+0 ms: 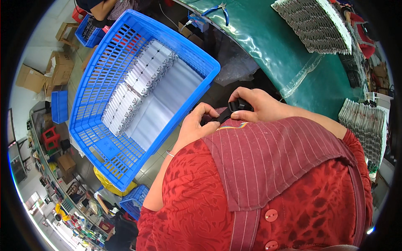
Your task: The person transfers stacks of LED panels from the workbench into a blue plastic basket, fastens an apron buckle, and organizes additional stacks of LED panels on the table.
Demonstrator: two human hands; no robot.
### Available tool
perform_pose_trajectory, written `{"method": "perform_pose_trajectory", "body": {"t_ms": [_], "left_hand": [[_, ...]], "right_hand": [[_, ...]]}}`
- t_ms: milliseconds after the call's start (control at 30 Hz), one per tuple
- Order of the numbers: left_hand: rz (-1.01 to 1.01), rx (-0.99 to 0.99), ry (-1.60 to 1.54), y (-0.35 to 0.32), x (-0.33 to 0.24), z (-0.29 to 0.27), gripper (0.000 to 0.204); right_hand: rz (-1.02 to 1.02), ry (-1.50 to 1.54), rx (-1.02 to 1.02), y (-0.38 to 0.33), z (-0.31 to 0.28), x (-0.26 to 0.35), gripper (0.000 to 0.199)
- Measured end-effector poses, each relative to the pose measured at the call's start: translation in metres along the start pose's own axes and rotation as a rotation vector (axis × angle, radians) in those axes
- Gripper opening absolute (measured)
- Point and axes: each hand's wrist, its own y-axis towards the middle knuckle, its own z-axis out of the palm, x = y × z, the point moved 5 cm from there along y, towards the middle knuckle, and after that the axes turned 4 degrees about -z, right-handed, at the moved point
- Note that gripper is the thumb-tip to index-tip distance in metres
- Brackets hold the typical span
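Observation:
Both hands meet close to my chest, over a red patterned top and a striped apron. My left hand [197, 124] pinches one end of a small black part [229, 111]. My right hand [254, 104] curls around the other end of the same black part. A big blue slotted plastic crate [97, 138] stands just left of my hands, holding rows of white and grey packed pieces [142, 79] on a clear plastic liner.
A green-covered table [268, 46] curves across the top right with stacks of grey packed pieces [314, 25], another stack [365, 125] at the right edge and blue-handled pliers [220, 9]. Cardboard boxes [58, 67] and smaller blue crates [59, 106] sit on the floor at left.

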Motion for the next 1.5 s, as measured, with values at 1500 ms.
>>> {"method": "perform_pose_trajectory", "body": {"t_ms": [1500], "left_hand": [[0.684,-0.094,0.915,0.015,-0.062,0.019,0.008]], "right_hand": [[-0.068,0.134,-0.011,0.007,-0.001,-0.005,0.041]]}}
